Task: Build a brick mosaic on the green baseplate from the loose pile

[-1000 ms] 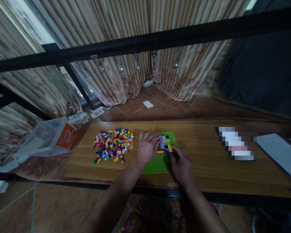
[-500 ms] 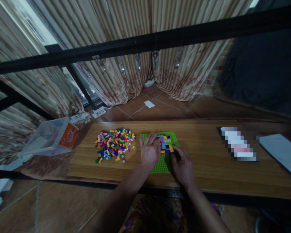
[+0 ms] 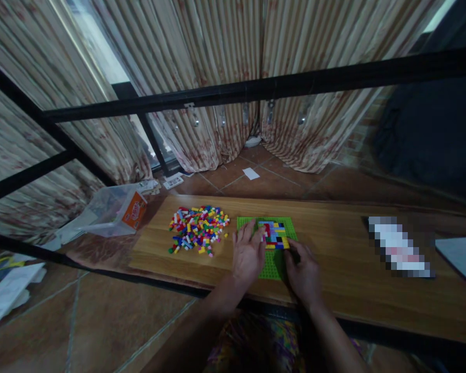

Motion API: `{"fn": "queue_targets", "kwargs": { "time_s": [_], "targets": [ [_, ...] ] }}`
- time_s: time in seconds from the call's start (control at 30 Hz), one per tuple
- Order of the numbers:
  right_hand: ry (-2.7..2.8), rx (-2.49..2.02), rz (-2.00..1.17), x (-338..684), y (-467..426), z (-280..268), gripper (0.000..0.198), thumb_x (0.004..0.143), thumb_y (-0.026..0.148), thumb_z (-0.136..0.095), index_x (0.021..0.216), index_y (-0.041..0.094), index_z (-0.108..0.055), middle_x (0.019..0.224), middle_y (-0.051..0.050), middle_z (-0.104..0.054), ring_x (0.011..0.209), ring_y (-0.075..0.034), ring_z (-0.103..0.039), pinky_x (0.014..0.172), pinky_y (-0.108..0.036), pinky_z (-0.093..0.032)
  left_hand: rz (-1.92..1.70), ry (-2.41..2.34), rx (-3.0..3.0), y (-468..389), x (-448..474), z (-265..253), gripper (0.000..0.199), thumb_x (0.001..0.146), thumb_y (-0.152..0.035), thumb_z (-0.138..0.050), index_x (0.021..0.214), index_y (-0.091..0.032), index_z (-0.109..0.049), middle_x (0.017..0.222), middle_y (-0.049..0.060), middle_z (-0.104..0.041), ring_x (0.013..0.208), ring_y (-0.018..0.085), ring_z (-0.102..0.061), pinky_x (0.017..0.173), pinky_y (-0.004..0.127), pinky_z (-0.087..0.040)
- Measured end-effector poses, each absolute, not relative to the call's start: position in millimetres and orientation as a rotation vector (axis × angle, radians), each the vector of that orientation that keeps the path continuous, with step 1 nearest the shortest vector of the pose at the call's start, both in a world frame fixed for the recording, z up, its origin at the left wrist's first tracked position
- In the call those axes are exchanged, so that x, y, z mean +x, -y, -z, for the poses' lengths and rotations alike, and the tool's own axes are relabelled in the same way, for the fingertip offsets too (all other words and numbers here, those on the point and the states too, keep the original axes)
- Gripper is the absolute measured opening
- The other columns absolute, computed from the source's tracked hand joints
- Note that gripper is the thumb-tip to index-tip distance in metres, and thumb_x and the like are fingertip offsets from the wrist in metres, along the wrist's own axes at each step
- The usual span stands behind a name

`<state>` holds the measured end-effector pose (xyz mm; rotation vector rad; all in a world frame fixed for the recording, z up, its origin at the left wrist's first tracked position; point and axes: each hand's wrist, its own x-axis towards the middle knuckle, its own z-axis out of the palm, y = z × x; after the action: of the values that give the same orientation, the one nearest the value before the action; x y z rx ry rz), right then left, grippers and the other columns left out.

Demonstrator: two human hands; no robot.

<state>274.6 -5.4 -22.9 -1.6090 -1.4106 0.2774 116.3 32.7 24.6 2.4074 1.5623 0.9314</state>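
Observation:
A green baseplate [image 3: 274,272] lies on the wooden table, with a flat patch of colored building bricks [image 3: 272,235] pressed onto it in red, blue, yellow and black. My left hand [image 3: 249,254] rests over the plate's left side, fingers stretched out, their tips at the left edge of the patch. On the other side, my right hand [image 3: 303,267] has bent fingers and a thumb close together at the patch's lower right corner, by a yellow brick [image 3: 286,243]. Whatever is between those fingertips is too small to make out.
Loose bricks [image 3: 198,228] form a pile left of the baseplate on the wooden table [image 3: 337,248]. A clear plastic bin [image 3: 108,212] with an orange label stands beyond the table's left end. A blurred-out flat object [image 3: 398,246] and a white sheet [image 3: 460,254] lie to the right.
The view has shifted, so everything appears moved right and slightly down. My left hand has drawn back a little, and more of the red bricks shows. My right hand stays at the patch's corner.

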Motion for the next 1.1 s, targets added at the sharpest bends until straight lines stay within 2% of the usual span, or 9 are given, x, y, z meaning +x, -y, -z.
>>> {"fn": "queue_targets", "kwargs": {
  "time_s": [0.13,0.37,0.57,0.83,1.1],
  "targets": [
    [1.412,-1.609,-0.299,275,6,23,0.035,0.089,0.038,-0.046,0.113,0.017,-0.061,0.106,-0.013,-0.066,0.098,-0.025,-0.061,0.090,-0.043,-0.048,-1.086,-1.608,2.314,-10,68,-21,0.033,0.089,-0.016,-0.049,0.121,-0.023,-0.056,0.130,0.010,-0.056,0.122,0.025,-0.050,0.103,0.047,-0.041],
    [1.421,-1.641,-0.242,280,7,31,0.037,0.087,0.042,-0.048,0.113,0.018,-0.061,0.104,-0.012,-0.066,0.095,-0.026,-0.062,0.087,-0.043,-0.049,-1.167,-1.934,2.059,5,-24,-6,0.014,0.086,-0.016,-0.053,0.097,-0.019,-0.061,0.098,0.007,-0.066,0.096,0.023,-0.061,0.086,0.039,-0.051],
    [1.425,-1.668,-0.225,282,8,31,0.040,0.085,0.043,-0.049,0.113,0.017,-0.063,0.103,-0.012,-0.066,0.092,-0.026,-0.063,0.085,-0.043,-0.050,-1.041,-2.019,2.043,5,-39,4,0.014,0.085,-0.016,-0.053,0.095,-0.020,-0.063,0.096,0.007,-0.066,0.095,0.023,-0.060,0.084,0.038,-0.050],
    [1.431,-1.670,-0.212,281,8,28,0.041,0.085,0.042,-0.049,0.112,0.016,-0.063,0.103,-0.013,-0.067,0.092,-0.027,-0.063,0.085,-0.043,-0.050,-0.902,-2.062,2.150,-15,-32,5,0.020,0.085,-0.021,-0.058,0.103,-0.021,-0.065,0.096,0.007,-0.065,0.092,0.024,-0.059,0.084,0.039,-0.048],
    [1.432,-1.676,-0.207,280,9,28,0.041,0.085,0.043,-0.049,0.113,0.015,-0.063,0.101,-0.013,-0.067,0.091,-0.026,-0.063,0.084,-0.043,-0.050,-0.892,-2.046,2.143,-16,-31,7,0.008,0.087,-0.020,-0.053,0.088,-0.021,-0.061,0.090,0.006,-0.064,0.089,0.023,-0.057,0.082,0.036,-0.046]
  ]
}}
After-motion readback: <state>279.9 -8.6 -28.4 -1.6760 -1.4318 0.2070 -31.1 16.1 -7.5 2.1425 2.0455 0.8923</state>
